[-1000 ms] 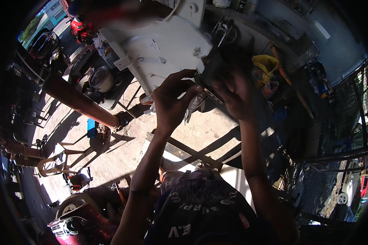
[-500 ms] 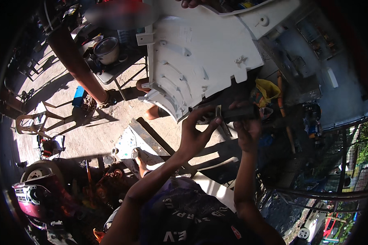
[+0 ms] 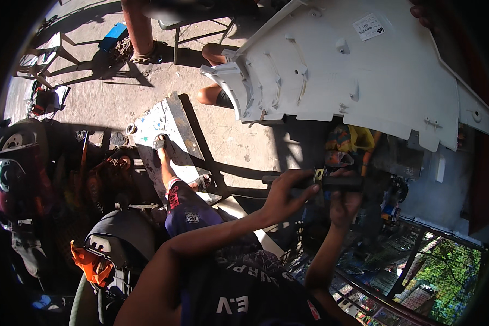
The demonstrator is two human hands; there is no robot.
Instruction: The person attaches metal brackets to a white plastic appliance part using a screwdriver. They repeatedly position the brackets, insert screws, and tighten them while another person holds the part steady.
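Note:
Both hands are closed around a long dark bar-shaped tool [image 3: 346, 183], with a small yellowish metal piece [image 3: 319, 175] at its middle. My left hand [image 3: 288, 196] grips its left part, the thumb by the metal piece. Around the right part are the fingers of my right hand [image 3: 344, 205]. Shadow hides the tool's exact kind. Beyond my hands lies a large white moulded panel [image 3: 326, 65], ribbed at its curved left end and carrying a paper label. Another person's hand [image 3: 421, 15] is at the panel's far right edge.
Another person's bent knee [image 3: 207, 96] shows beside the panel's left end. My foot [image 3: 161, 142] rests on a paint-spotted board [image 3: 146, 127]. A yellow bag [image 3: 362, 139] lies beneath the panel's near edge. Machine parts [image 3: 119, 239] crowd the left; wire mesh [image 3: 418, 266] stands at right.
The view has shifted, so the panel and my hands appear farther right. More of the floor and my legs shows. Both hands keep their hold on the dark tool.

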